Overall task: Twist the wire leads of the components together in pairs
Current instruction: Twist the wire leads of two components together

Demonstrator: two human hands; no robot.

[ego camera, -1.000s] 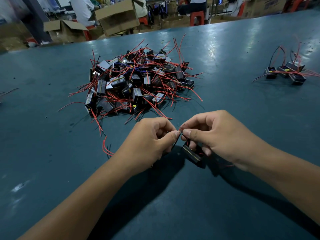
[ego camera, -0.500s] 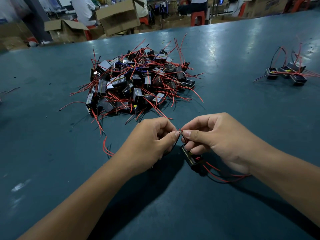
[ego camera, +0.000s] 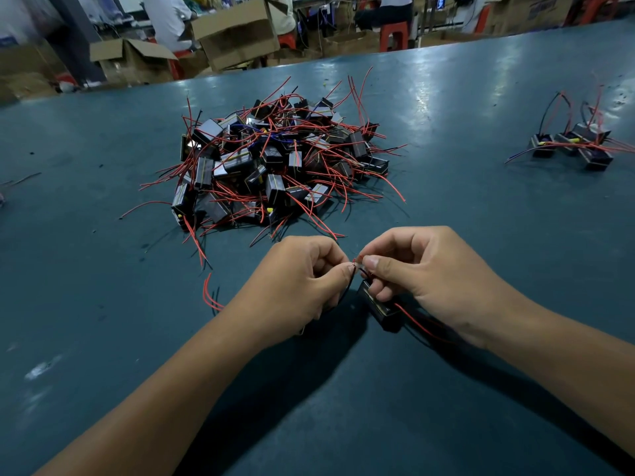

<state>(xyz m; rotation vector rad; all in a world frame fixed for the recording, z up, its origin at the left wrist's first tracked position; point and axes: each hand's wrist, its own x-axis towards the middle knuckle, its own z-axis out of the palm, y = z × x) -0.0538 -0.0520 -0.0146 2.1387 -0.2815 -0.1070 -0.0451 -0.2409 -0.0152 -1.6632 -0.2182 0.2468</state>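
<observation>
While big pile [ego camera: 275, 166] sits at 12, our left hand [ego camera: 295, 286] and right hand [ego camera: 422, 269] both pinch wire ends [ego camera: 355, 266] tight, black part [ego camera: 381, 309] dangling.

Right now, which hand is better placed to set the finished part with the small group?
Right hand: the part lies under its fingers, and the small group sits on the right side.

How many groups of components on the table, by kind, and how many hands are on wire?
Big loose pile: 1
Small cluster far right: 1
Component being worked, under the right hand: 1
Hands pinching the wire ends: 2, left hand and right hand
Total: 3 groups, 2 hands. Pieces within the pile are too tangled to count.
</observation>
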